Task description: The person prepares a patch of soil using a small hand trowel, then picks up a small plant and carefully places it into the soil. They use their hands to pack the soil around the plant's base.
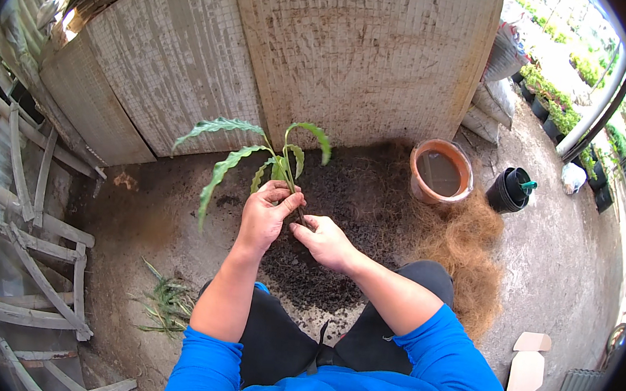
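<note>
A leafy green plant (288,162) with long wavy-edged leaves is held up before me. My left hand (269,214) pinches its stems between thumb and fingers. Just below and to the right, my right hand (326,240) has its thumb and fingers at the base of the same plant; the lower end and any roots are mostly hidden by the fingers. Beneath both hands, dark loose soil (311,284) is spread over the ground between my knees.
To the right are an orange pot (417,188) of murky liquid, brown coconut fibre (465,242) and stacked black pots (500,196). Cut leaves (170,300) lie at left, near a wooden lattice (34,249). Boards (358,60) stand ahead; sacks (490,110) are behind the orange pot.
</note>
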{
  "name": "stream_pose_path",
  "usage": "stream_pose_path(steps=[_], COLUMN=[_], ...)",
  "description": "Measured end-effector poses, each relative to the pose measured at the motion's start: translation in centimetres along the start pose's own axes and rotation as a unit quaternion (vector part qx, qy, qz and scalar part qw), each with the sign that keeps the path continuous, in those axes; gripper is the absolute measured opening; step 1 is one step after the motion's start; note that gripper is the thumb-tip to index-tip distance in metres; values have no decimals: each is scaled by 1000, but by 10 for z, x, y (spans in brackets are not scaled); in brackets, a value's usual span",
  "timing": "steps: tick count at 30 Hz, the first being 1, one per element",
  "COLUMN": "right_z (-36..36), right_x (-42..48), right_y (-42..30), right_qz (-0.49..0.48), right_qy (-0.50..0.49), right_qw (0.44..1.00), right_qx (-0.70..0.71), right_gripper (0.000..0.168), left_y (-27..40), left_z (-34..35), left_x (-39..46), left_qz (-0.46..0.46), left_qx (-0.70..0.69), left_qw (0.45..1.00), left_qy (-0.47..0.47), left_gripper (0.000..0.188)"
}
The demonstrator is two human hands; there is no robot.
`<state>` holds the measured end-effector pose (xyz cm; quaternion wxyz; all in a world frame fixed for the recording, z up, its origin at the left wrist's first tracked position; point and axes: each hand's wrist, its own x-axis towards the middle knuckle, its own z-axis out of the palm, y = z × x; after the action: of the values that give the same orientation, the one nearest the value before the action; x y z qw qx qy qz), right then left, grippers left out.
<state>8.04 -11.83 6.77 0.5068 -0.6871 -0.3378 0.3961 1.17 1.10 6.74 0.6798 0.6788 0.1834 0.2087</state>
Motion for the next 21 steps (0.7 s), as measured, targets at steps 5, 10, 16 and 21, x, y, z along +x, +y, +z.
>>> stream_pose_path(steps=[5,10,16,21], right_z=[3,-1,-10,-18], right_x=[2,3,6,8], right_y=[11,10,16,17], right_qz=[-10,-14,-75,-80], right_qy=[11,17,110,176], right_qw=[1000,999,990,981], right_qx=[19,32,40,-12], right_gripper=[41,36,27,31], left_y=[3,4,0,0], left_z=[2,0,7,10], left_x=[1,1,1,0], left_qz=[-25,-31,-45,20], left_qx=[-43,-40,-47,38], left_qw=[999,999,998,998], left_qy=[7,-15,-26,-40], left_gripper=[11,17,29,30])
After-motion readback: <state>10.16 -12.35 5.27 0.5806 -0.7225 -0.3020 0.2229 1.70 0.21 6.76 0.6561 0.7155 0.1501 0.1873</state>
